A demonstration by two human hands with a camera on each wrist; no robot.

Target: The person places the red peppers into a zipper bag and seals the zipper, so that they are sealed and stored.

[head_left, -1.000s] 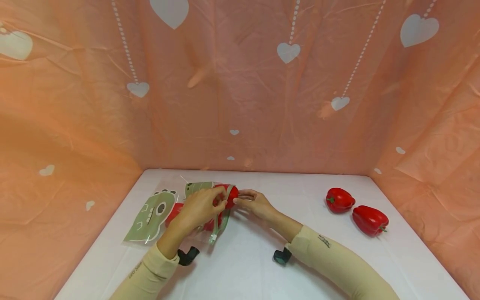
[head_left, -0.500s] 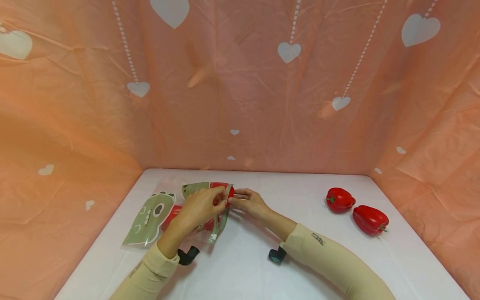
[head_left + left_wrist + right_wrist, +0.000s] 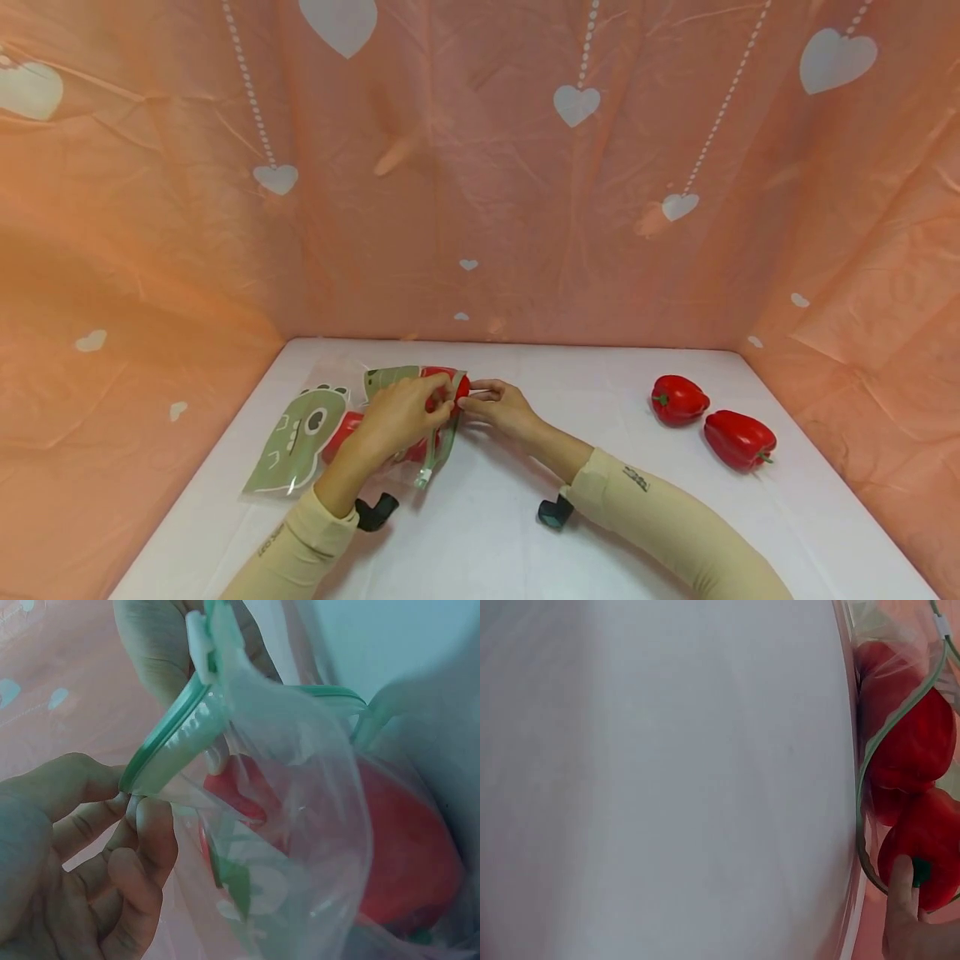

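Observation:
A clear zip bag [image 3: 296,442] printed with a green cartoon dinosaur lies on its side at the table's left, with red bell peppers inside. My left hand [image 3: 401,412] pinches the green zip edge [image 3: 161,739] between thumb and fingers, keeping the mouth spread. At that mouth, my right hand [image 3: 513,410] holds a red bell pepper [image 3: 463,387] by its stem end. The right wrist view shows the thumb [image 3: 901,889] against this pepper beside its green stem [image 3: 921,871], most of it within the zip rim. Another pepper [image 3: 409,847] shows through the plastic.
Two more red bell peppers [image 3: 678,401] [image 3: 740,441] lie at the right of the white table [image 3: 600,375]. An orange curtain with white hearts [image 3: 576,106] surrounds the table's back and sides. Dark wrist cameras [image 3: 555,512] are strapped below both hands.
My right hand has shifted left, bringing the pepper deeper into the bag's mouth. The bag's printed end has slid slightly left. My left hand stays at the zip edge.

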